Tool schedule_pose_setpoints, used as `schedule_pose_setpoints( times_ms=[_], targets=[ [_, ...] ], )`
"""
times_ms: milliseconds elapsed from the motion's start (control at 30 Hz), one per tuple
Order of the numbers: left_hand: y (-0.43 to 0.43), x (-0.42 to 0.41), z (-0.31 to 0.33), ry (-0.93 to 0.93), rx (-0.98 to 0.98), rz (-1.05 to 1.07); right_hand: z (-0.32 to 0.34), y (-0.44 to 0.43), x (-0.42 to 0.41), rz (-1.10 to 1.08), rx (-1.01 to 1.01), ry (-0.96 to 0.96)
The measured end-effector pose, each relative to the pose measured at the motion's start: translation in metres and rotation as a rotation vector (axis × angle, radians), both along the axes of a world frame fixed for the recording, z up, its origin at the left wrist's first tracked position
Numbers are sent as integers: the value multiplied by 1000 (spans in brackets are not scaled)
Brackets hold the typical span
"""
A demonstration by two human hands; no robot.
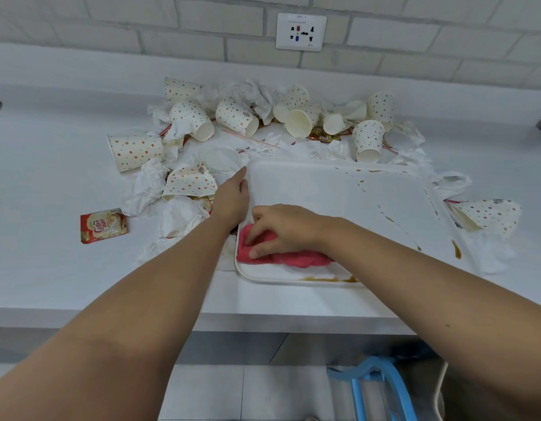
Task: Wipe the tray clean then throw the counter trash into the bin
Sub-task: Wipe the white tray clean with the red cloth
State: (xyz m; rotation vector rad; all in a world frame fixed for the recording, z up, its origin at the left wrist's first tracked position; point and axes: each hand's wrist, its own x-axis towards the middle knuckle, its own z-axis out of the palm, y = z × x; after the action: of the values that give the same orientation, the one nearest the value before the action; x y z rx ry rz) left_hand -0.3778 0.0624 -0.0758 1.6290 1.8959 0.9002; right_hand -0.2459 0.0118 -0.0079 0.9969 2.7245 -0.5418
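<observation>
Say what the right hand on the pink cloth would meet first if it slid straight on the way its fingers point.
Most likely the raised left rim of the white plastic tray, just ahead of the right hand gripping the pink cloth; the left forearm lies close beyond.

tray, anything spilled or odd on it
Yes. The tray has a brown smear along its near rim, a trail of brown drops across its right part, and a bigger brown blot by its near right corner. The right hand holds the red cloth at the near left corner, away from these stains.
</observation>
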Motion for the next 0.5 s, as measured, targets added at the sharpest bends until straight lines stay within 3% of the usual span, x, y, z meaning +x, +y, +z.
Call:
schedule_pose_setpoints(
  times_ms=[200,500],
  targets=[
    [-2,-1,1,-18,-6,-7,3,-8,28,34,-150,-84],
    [-3,2,2,-41,-5,13,13,2,75,-199,-278,-330]
  ],
)
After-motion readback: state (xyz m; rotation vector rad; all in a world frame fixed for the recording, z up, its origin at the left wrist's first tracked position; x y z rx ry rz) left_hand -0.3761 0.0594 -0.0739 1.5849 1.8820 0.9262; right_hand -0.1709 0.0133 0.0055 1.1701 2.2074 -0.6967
